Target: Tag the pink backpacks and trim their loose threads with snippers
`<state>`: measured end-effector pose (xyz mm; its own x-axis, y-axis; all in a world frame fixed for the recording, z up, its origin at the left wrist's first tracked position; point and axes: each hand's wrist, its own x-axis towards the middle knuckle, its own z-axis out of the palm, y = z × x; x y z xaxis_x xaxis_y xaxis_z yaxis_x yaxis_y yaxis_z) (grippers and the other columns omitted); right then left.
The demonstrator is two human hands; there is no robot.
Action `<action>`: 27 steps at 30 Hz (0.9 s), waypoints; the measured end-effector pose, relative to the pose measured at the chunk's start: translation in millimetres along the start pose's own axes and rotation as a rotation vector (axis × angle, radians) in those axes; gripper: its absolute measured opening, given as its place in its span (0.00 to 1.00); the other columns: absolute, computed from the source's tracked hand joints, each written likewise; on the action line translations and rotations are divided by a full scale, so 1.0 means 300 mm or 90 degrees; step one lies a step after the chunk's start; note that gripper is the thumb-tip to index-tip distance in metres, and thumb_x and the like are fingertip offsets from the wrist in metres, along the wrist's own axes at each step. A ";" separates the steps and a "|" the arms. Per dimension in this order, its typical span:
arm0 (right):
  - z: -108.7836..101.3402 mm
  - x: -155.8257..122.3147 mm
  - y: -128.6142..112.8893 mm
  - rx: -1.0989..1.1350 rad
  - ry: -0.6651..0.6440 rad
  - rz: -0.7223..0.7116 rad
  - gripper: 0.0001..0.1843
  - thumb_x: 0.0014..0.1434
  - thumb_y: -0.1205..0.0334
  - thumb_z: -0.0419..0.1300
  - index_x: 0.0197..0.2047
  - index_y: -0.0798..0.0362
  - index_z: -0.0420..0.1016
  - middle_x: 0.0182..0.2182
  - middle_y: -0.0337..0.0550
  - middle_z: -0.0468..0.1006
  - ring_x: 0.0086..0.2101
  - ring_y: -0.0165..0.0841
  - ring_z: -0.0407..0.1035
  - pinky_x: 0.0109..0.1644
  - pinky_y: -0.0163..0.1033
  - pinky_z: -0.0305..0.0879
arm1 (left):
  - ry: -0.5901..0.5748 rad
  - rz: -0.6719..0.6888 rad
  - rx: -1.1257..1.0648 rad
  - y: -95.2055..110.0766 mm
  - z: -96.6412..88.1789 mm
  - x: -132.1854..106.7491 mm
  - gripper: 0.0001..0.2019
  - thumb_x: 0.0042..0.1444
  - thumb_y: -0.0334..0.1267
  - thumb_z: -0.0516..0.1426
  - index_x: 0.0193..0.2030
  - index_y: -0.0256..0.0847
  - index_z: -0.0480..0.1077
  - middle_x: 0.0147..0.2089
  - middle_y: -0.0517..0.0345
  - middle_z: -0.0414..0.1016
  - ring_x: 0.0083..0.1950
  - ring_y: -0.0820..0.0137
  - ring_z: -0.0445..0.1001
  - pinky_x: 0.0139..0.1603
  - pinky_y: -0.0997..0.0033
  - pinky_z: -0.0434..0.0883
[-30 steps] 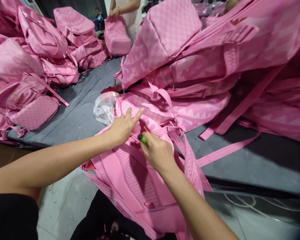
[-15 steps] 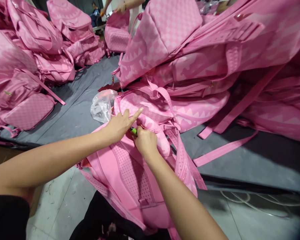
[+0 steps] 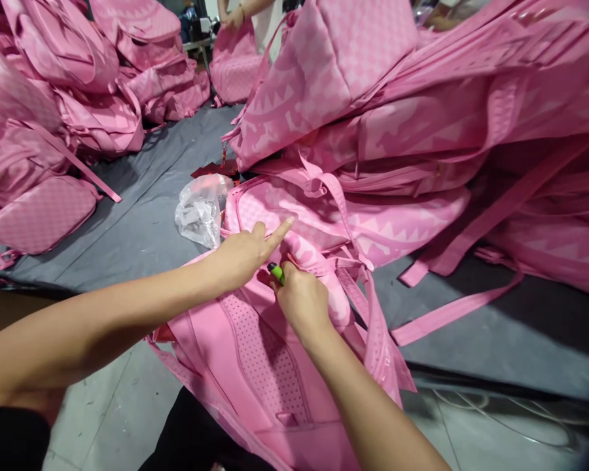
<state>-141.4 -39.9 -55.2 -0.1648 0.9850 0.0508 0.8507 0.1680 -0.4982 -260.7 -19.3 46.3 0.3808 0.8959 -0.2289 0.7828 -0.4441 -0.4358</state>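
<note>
A pink backpack (image 3: 265, 353) lies tilted against the table's edge, its dotted back panel and straps facing me. My left hand (image 3: 245, 258) is at its upper part, index finger stretched out over the fabric and the other fingers curled on the cloth; their tips are hidden. Close beside it, my right hand (image 3: 302, 294) is closed around a small green tool with a black end (image 3: 276, 273), held against the bag's upper part. Most of the tool is inside the fist, so its kind does not show. A clear plastic bag (image 3: 199, 212) sits left of my hands.
Pink backpacks are heaped at the right (image 3: 397, 124) and left (image 3: 78, 85) on the grey-covered table (image 3: 147, 222). Loose straps (image 3: 446, 320) hang toward the front edge. Across the table, another person's hand (image 3: 233, 18) touches a backpack. A cable (image 3: 520, 412) lies on the floor.
Both hands and the backpack appear slightly farther right and lower, as the view has shifted a little. More of the green tool shows. Both hands keep their hold.
</note>
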 end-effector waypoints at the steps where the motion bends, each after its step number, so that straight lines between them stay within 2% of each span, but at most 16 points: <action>1: 0.005 -0.005 0.004 0.002 0.014 0.003 0.10 0.63 0.55 0.61 0.39 0.54 0.74 0.29 0.47 0.81 0.30 0.41 0.76 0.27 0.38 0.48 | 0.001 -0.001 0.000 0.000 0.001 0.001 0.46 0.56 0.19 0.47 0.75 0.42 0.24 0.53 0.42 0.65 0.36 0.68 0.75 0.36 0.69 0.69; 4: 0.003 -0.059 0.050 0.076 0.135 -0.062 0.10 0.65 0.58 0.58 0.35 0.54 0.74 0.27 0.45 0.80 0.27 0.37 0.74 0.29 0.38 0.54 | 0.001 0.000 -0.011 -0.003 0.004 0.002 0.47 0.55 0.18 0.46 0.75 0.43 0.23 0.51 0.44 0.65 0.35 0.68 0.75 0.35 0.69 0.68; 7: -0.039 -0.143 0.128 0.141 0.305 -0.181 0.17 0.67 0.50 0.54 0.41 0.55 0.75 0.30 0.46 0.79 0.30 0.38 0.74 0.35 0.39 0.62 | 0.008 0.001 -0.036 -0.006 0.008 0.005 0.47 0.55 0.18 0.46 0.75 0.45 0.23 0.49 0.46 0.66 0.33 0.69 0.74 0.34 0.69 0.68; 9: -0.078 -0.186 0.169 0.148 0.346 -0.187 0.20 0.68 0.46 0.53 0.43 0.54 0.76 0.25 0.43 0.78 0.27 0.36 0.73 0.31 0.39 0.61 | 0.010 0.004 -0.049 -0.008 0.011 0.007 0.47 0.55 0.18 0.46 0.75 0.46 0.22 0.48 0.46 0.67 0.32 0.69 0.73 0.34 0.68 0.68; 11: -0.103 -0.202 0.181 0.215 0.346 -0.142 0.17 0.67 0.47 0.55 0.41 0.52 0.76 0.21 0.38 0.76 0.22 0.34 0.71 0.25 0.37 0.60 | 0.003 0.001 -0.054 -0.008 0.012 0.009 0.49 0.54 0.18 0.47 0.74 0.46 0.20 0.48 0.46 0.67 0.33 0.69 0.73 0.35 0.68 0.68; 12: -0.106 -0.200 0.177 0.283 0.338 -0.125 0.15 0.66 0.49 0.57 0.39 0.51 0.76 0.22 0.38 0.78 0.23 0.33 0.72 0.25 0.37 0.62 | 0.000 -0.001 -0.055 -0.008 0.013 0.009 0.49 0.54 0.18 0.47 0.74 0.47 0.20 0.49 0.46 0.67 0.33 0.69 0.73 0.35 0.68 0.68; 14: -0.094 -0.178 0.152 0.439 0.290 -0.122 0.10 0.63 0.53 0.62 0.41 0.50 0.77 0.32 0.41 0.83 0.31 0.34 0.77 0.33 0.37 0.70 | -0.001 -0.005 -0.056 -0.009 0.013 0.010 0.50 0.53 0.18 0.48 0.74 0.48 0.20 0.49 0.46 0.67 0.34 0.69 0.73 0.35 0.69 0.68; 16: -0.066 -0.145 0.122 0.556 0.191 -0.153 0.11 0.61 0.57 0.65 0.46 0.49 0.78 0.42 0.42 0.83 0.40 0.36 0.78 0.44 0.39 0.74 | 0.001 -0.008 -0.057 -0.009 0.013 0.009 0.49 0.54 0.19 0.49 0.74 0.49 0.22 0.49 0.47 0.67 0.35 0.68 0.74 0.36 0.69 0.68; 18: -0.037 -0.116 0.101 0.612 0.091 -0.171 0.13 0.60 0.60 0.65 0.49 0.49 0.78 0.45 0.42 0.83 0.44 0.36 0.78 0.49 0.41 0.75 | -0.002 -0.011 -0.056 -0.009 0.011 0.008 0.49 0.55 0.21 0.50 0.74 0.49 0.22 0.49 0.48 0.66 0.36 0.68 0.74 0.37 0.69 0.68; 20: -0.018 -0.102 0.092 0.616 0.053 -0.177 0.13 0.60 0.61 0.64 0.49 0.50 0.79 0.45 0.42 0.83 0.44 0.36 0.78 0.50 0.42 0.75 | -0.007 -0.010 -0.055 -0.008 0.006 0.008 0.49 0.56 0.22 0.50 0.74 0.48 0.22 0.49 0.48 0.66 0.36 0.68 0.74 0.37 0.69 0.68; 24: -0.006 -0.112 0.082 0.532 0.128 -0.238 0.13 0.61 0.66 0.62 0.49 0.51 0.79 0.45 0.43 0.83 0.45 0.36 0.78 0.52 0.45 0.74 | -0.033 -0.009 -0.044 -0.001 -0.009 0.012 0.48 0.55 0.20 0.49 0.75 0.46 0.23 0.50 0.46 0.65 0.36 0.69 0.73 0.36 0.69 0.68; 27: 0.000 -0.127 0.063 0.528 0.174 -0.232 0.14 0.62 0.67 0.60 0.50 0.51 0.78 0.46 0.43 0.83 0.45 0.36 0.77 0.51 0.45 0.74 | -0.039 -0.006 -0.029 0.003 -0.018 0.016 0.47 0.56 0.21 0.49 0.75 0.44 0.24 0.51 0.45 0.64 0.36 0.68 0.73 0.36 0.69 0.68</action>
<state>-118.9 -74.2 -66.5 -0.1387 0.8702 0.4728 0.1258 0.4891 -0.8631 -255.5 -15.5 49.4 0.3432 0.8971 -0.2783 0.8086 -0.4329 -0.3984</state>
